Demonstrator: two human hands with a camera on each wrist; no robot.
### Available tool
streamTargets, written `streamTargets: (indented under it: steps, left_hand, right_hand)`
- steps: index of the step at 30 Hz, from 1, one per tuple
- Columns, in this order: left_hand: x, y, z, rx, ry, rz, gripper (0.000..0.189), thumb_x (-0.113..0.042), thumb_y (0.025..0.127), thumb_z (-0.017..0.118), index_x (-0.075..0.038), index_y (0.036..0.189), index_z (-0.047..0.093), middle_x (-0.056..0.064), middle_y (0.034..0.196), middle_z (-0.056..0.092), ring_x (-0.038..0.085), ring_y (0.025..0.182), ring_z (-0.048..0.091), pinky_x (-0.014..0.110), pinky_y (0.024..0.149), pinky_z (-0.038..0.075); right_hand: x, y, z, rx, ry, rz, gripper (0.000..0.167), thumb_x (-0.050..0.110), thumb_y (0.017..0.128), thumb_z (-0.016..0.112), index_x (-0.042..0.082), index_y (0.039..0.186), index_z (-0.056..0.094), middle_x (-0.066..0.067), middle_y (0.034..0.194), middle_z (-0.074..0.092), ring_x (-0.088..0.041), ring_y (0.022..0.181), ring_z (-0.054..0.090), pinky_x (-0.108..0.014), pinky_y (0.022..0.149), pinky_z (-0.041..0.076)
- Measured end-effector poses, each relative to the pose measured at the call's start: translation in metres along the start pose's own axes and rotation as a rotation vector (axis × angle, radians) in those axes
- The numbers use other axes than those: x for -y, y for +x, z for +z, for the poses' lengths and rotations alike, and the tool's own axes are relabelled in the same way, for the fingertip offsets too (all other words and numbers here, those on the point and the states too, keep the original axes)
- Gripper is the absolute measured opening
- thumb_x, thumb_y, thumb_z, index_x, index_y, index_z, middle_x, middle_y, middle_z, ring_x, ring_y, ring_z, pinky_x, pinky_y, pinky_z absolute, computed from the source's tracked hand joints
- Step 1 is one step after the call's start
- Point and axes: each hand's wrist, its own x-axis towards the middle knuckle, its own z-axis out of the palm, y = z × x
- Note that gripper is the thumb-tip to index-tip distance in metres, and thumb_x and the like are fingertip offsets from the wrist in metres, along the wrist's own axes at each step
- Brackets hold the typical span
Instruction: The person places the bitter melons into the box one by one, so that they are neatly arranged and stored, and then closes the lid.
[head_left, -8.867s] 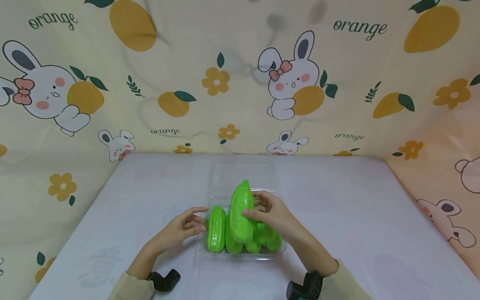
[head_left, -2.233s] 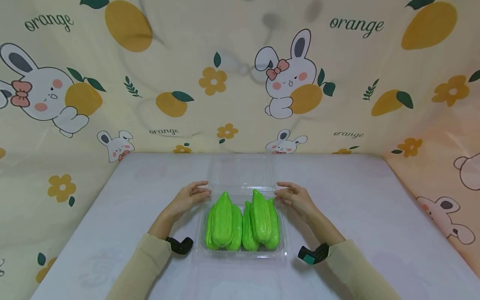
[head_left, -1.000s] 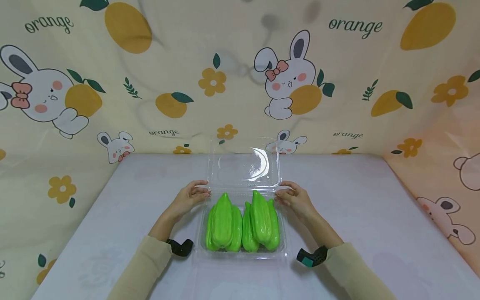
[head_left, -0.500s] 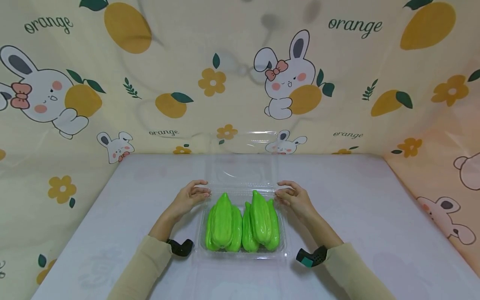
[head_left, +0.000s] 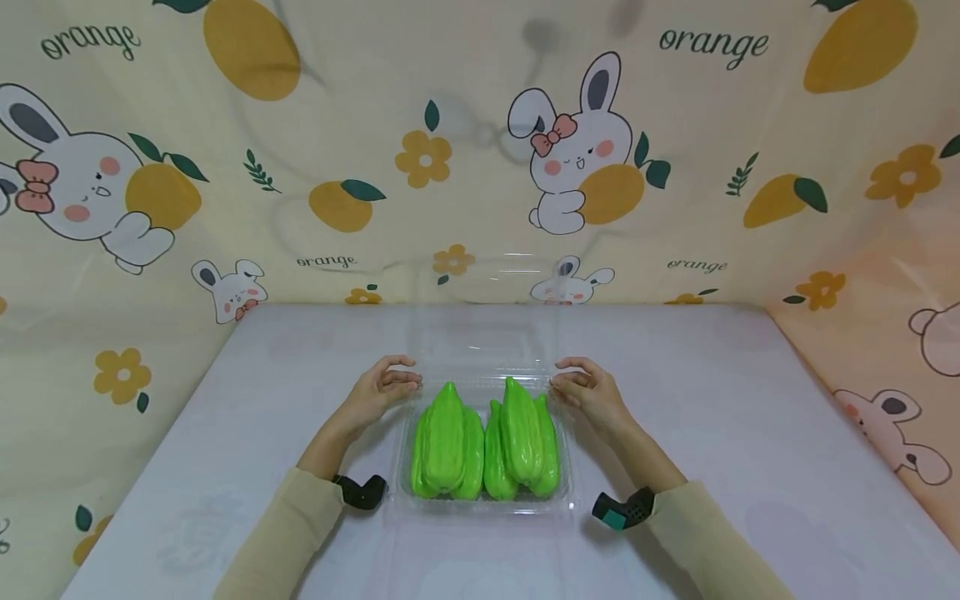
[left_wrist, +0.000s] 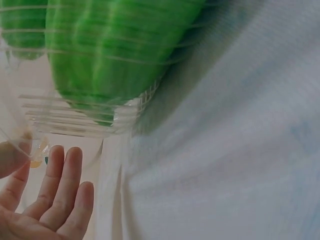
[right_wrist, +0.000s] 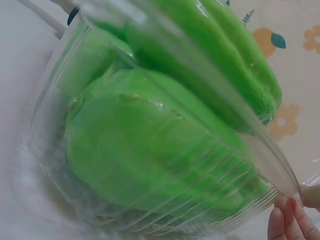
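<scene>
A clear plastic clamshell box (head_left: 480,510) stands on the table with its clear lid (head_left: 483,337) tilted up at the back. Several glossy, bright green, long vegetable-shaped pieces (head_left: 445,442) lie in it in two stacks with pointed tips to the back. My left hand (head_left: 373,395) pinches the back left corner between thumb and index finger; its other fingers extend apart from the box in the left wrist view. At the back right corner, my right hand (head_left: 596,397) pinches the rim, its thumb and fingertips (right_wrist: 285,210) on the plastic in the right wrist view.
A white table (head_left: 697,417) surrounds the box. Behind it and at both sides hangs a cream cloth (head_left: 480,142) printed with rabbits and oranges. A black wrist camera (head_left: 362,492) is strapped at the left wrist, another black camera (head_left: 624,509) at the right.
Earliest, my right hand held a green piece above the box; the pieces now lie stacked. Both hands moved to the back corners, and the lid rose from lying back on the table.
</scene>
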Motion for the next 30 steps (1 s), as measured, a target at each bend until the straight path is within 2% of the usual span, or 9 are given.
streamTargets:
  steps: [6,13,17,23,25,30]
  left_hand:
    - [0.0005,-0.0001,-0.0005,0.007,-0.006,0.005,0.046,-0.009,0.099,0.052,0.006,0.139,0.035,0.033,0.131,0.053,0.010,0.109,0.063,0.028,0.098,0.052]
    - [0.0017,-0.0001,0.0009,-0.011,0.001,0.022,0.044,-0.009,0.098,0.053,0.006,0.136,0.037,0.033,0.130,0.055,0.005,0.105,0.064,0.030,0.098,0.053]
    - [0.0020,-0.0002,0.0013,-0.017,0.006,0.018,0.043,-0.009,0.098,0.053,0.005,0.136,0.038,0.032,0.130,0.055,0.010,0.107,0.064,0.032,0.098,0.052]
    - [0.0030,0.0006,0.0011,-0.013,0.007,0.030,0.042,-0.009,0.098,0.053,0.006,0.135,0.038,0.033,0.129,0.055,0.015,0.110,0.064,0.033,0.099,0.052]
    - [0.0026,0.0005,0.0012,-0.012,0.008,0.031,0.041,-0.009,0.098,0.053,0.006,0.134,0.038,0.033,0.129,0.055,0.014,0.109,0.064,0.033,0.099,0.052]
    - [0.0034,0.0011,0.0012,-0.018,0.015,0.021,0.040,-0.010,0.098,0.054,0.005,0.132,0.040,0.030,0.126,0.057,0.006,0.103,0.063,0.033,0.097,0.052]
  right_hand:
    - [-0.0005,-0.0003,-0.0007,0.009,-0.008,-0.015,0.019,-0.001,0.094,0.056,0.001,0.112,0.052,0.015,0.076,0.067,0.000,0.075,0.066,-0.016,0.074,0.056]
    - [-0.0001,-0.0003,-0.0007,0.012,0.023,-0.016,0.015,-0.002,0.094,0.056,0.004,0.107,0.056,0.013,0.076,0.067,0.000,0.074,0.067,-0.017,0.074,0.057]
    - [-0.0012,0.0004,0.0000,0.006,0.022,-0.020,0.015,-0.003,0.093,0.056,0.003,0.107,0.055,0.013,0.076,0.067,-0.001,0.073,0.067,-0.017,0.073,0.057]
    - [-0.0021,0.0010,0.0016,-0.003,0.028,-0.028,0.021,-0.003,0.093,0.057,0.017,0.095,0.059,0.012,0.075,0.066,-0.002,0.072,0.067,-0.018,0.073,0.057]
    - [-0.0021,0.0008,0.0017,-0.004,0.030,-0.027,0.024,-0.003,0.093,0.058,0.022,0.092,0.060,0.012,0.076,0.066,-0.002,0.072,0.066,-0.018,0.073,0.057]
    - [-0.0007,-0.0007,0.0025,-0.013,0.020,-0.027,0.023,-0.002,0.092,0.059,0.021,0.089,0.060,0.012,0.076,0.065,-0.002,0.072,0.065,-0.017,0.072,0.056]
